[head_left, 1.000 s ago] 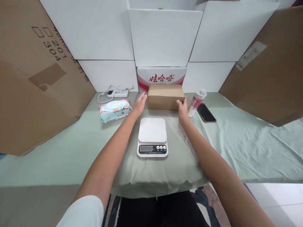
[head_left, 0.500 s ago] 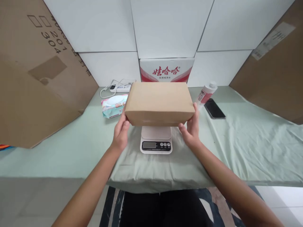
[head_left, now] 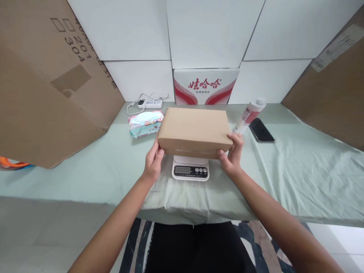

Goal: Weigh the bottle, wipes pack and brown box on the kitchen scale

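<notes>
the left hand (head_left: pixel 153 161), part-closed, holds the box (head_left: pixel 195 124) by its left end. between both hands' fingers, the box is already over the scale (head_left: pixel 191 176); any contact is hidden. the right hand (head_left: pixel 233 156), likewise part-closed, grips the right corner; release is not yet done.

The box (head_left: pixel 196 125) sits between the person's hands (head_left: pixel 152 163), over the back part of the scale (head_left: pixel 190 171) (whether it touches the scale cannot be seen). On the table (head_left: pixel 85 182), left of the box, lie the wipes (head_left: pixel 145 124), with the power strip (head_left: pixel 149 103) behind them. Right of the box stands the bottle (head_left: pixel 249 113), the phone (head_left: pixel 262 130) just to its right. The carton (head_left: pixel 204 86) stands behind the box; cardboard (head_left: pixel 57 110) flanks the table left and right.
</notes>
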The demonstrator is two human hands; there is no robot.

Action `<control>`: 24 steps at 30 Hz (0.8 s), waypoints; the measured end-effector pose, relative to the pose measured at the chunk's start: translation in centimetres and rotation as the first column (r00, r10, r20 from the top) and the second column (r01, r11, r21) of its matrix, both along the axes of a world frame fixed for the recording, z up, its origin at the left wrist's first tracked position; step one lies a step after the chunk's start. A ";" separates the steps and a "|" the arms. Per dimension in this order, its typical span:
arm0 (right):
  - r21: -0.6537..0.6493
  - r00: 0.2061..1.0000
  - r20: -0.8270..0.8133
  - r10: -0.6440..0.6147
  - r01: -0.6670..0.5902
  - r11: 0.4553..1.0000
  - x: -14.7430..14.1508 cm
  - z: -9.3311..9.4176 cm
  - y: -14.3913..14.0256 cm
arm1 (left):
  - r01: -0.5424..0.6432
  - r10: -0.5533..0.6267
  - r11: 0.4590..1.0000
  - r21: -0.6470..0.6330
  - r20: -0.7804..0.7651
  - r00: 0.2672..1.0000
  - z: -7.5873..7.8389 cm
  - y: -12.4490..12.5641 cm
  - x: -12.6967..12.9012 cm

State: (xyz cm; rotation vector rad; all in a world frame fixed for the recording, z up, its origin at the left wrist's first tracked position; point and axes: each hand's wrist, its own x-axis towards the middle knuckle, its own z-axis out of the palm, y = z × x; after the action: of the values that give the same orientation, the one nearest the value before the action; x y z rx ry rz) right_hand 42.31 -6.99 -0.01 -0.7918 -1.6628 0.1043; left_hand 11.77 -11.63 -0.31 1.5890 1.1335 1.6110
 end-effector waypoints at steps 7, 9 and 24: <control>-0.029 1.000 0.008 -0.027 0.028 0.999 0.2 0.1 0.1 | -0.028 0.028 1.000 0.012 -0.043 0.999 0.5 -0.4 0.5; -0.056 1.000 -0.005 -0.031 0.031 0.998 0.4 0.1 0.2 | -0.031 0.031 0.999 0.021 -0.028 0.999 0.3 -0.3 0.5; -0.175 0.998 -0.048 -0.036 0.027 0.984 0.8 1.1 0.0 | -0.019 0.018 0.998 0.068 0.012 1.000 0.2 0.0 0.3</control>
State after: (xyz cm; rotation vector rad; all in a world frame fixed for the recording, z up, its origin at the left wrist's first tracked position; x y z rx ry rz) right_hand 43.14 -6.99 1.04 -0.9395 -1.6070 0.2490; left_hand 12.04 -11.63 -0.10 1.6151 1.1011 1.6846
